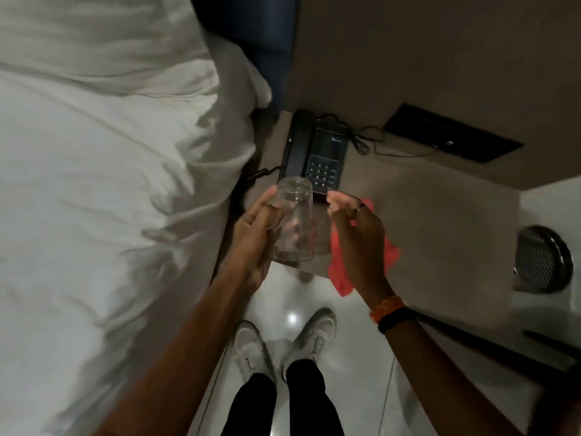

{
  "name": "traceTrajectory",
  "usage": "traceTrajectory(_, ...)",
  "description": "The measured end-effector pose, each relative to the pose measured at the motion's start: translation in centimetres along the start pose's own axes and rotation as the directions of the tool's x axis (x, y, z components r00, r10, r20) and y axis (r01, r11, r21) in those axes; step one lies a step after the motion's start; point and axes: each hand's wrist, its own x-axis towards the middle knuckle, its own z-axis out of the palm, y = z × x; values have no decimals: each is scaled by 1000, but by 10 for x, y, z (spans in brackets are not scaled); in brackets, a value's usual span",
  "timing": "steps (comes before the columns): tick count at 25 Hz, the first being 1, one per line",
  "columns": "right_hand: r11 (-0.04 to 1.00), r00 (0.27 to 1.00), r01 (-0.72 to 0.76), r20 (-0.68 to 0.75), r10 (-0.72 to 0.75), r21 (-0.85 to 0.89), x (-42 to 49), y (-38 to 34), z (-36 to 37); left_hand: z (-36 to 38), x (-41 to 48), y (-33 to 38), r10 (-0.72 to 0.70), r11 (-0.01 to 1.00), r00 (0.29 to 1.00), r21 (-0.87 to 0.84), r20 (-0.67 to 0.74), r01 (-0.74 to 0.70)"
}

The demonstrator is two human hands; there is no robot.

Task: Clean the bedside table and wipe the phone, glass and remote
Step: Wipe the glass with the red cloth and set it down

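Forearms up front: left hand grips the clear glass over the bedside table edge. Right hand hovers alongside, fingers loosely spread, red cloth apparently beneath, phone behind.

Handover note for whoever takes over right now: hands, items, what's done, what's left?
Left hand: grip round the clear glass, held up in front of the bedside table.
Right hand: beside the glass, not touching it. The red cloth shows behind it; whether the hand holds it is hidden.
Phone: on the table, handset seated.
Remote: not in view.
Done: cannot tell what has been wiped.
Left: likely the glass, then phone, remote, tabletop.
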Motion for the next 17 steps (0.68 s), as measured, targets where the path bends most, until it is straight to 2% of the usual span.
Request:
traceTrajectory(1,988,998,-10,-66,0,-155,11,29,-6,5,7,-12,-78,997,996,-21,30,79)
traceTrajectory(2,938,998,-43,-49,28,-344,19,60,-11,7,13,-25,-134,990,989,-26,55,136)
traceTrajectory(4,748,972,-109,88,218,-654,26,111,-12,11,21,-51,-203,978,975,-28,85,206)
traceTrajectory(5,675,958,-88,123,259,-733,27,130,-10,12,24,-60,-214,976,973,-16,91,216)
traceTrajectory(7,655,972,7,160,175,-756,27,151,-5,8,29,-74,-171,985,982,44,82,168)
traceTrajectory(8,700,980,28,158,121,-713,29,153,-6,4,30,-80,-132,989,988,80,73,126)
traceTrajectory(9,786,988,-11,117,106,-618,32,149,-10,2,30,-86,-95,990,993,115,70,87)
traceTrajectory(11,933,984,-153,40,176,-327,35,129,-26,1,31,-91,-70,987,996,147,63,60)
traceTrajectory(12,962,971,-221,59,233,-158,33,118,-34,2,31,-92,-64,985,997,163,51,55)
traceTrajectory(15,911,933,-340,208,294,235,15,80,-39,16,26,-96,-31,968,999,250,42,20)
traceTrajectory(17,868,922,-360,271,276,342,-3,62,-36,27,18,-102,-23,957,998,289,63,4)
